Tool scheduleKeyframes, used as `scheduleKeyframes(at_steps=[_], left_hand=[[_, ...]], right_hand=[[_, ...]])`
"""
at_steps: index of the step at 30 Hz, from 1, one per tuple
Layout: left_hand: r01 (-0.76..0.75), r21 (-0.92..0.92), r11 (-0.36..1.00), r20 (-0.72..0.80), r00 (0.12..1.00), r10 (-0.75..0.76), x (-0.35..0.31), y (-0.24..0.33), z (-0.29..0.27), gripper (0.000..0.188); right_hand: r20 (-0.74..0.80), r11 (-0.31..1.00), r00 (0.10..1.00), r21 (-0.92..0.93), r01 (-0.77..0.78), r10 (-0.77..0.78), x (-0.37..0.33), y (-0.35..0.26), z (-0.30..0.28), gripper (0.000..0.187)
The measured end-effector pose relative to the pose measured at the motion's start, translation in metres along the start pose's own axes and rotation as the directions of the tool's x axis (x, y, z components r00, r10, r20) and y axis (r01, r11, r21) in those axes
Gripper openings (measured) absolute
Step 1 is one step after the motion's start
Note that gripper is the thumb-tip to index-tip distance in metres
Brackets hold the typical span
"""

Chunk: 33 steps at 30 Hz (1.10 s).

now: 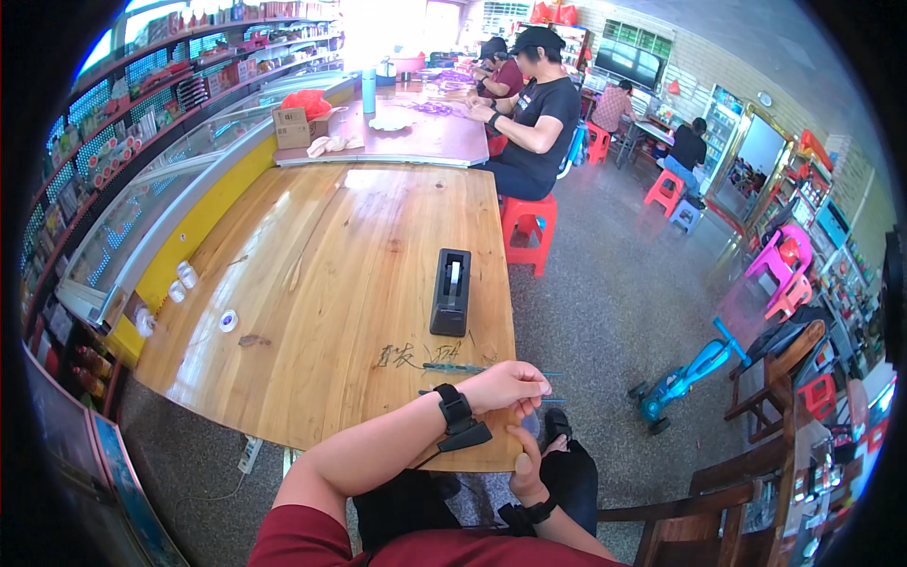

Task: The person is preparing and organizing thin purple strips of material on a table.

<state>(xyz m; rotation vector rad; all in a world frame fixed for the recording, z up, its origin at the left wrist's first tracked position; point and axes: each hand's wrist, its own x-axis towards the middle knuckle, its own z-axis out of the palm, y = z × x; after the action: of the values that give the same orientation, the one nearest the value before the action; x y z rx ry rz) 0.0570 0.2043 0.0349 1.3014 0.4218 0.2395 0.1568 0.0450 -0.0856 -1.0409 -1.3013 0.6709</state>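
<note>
My left hand (510, 386) is over the near right corner of the wooden table (312, 312), its fingers curled into a pinch. Whatever lies between the fingertips is too small to make out. Thin blue-green strips (453, 367) lie under and beside this hand, some reaching past the table's edge. Just below it, my right hand (531, 468) is raised at the edge, with a finger and the thumb apart and nothing visible in them. A black tape dispenser (452, 293) stands on the table beyond my left hand. Handwriting marks the wood nearby.
A white tape roll (229, 321) and small white rolls (179, 283) sit at the table's left. Farther off, people work at a second table (425, 142) with a carton (291, 128) and a teal bottle (368, 91). A blue scooter (685, 378) and a wooden chair (779, 378) are right.
</note>
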Motion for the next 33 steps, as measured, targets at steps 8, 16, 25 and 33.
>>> scheduleKeyframes(at_steps=[8,16,25,33], left_hand=[[0.002,0.01,1.0,-0.014,1.0,-0.001,-0.0003,0.0006,0.0008,0.022],[0.004,-0.003,1.0,-0.013,1.0,-0.004,-0.0017,0.0017,0.0016,0.022],[-0.011,0.019,1.0,-0.018,1.0,0.012,-0.0013,0.0015,0.0022,0.02],[-0.014,0.008,1.0,-0.041,0.999,0.014,0.0019,0.0006,0.0042,0.019]], right_hand=[[-0.001,1.0,1.0,-0.007,0.001,-0.001,0.0004,-0.0019,0.0,0.07],[0.057,1.0,0.998,-0.011,-0.026,0.027,-0.0013,-0.003,-0.0024,0.074],[0.021,0.998,1.0,-0.069,0.013,-0.011,0.0015,-0.0053,-0.0022,0.066],[0.017,0.999,1.0,-0.049,-0.009,0.01,0.0023,-0.0048,-0.0038,0.066]])
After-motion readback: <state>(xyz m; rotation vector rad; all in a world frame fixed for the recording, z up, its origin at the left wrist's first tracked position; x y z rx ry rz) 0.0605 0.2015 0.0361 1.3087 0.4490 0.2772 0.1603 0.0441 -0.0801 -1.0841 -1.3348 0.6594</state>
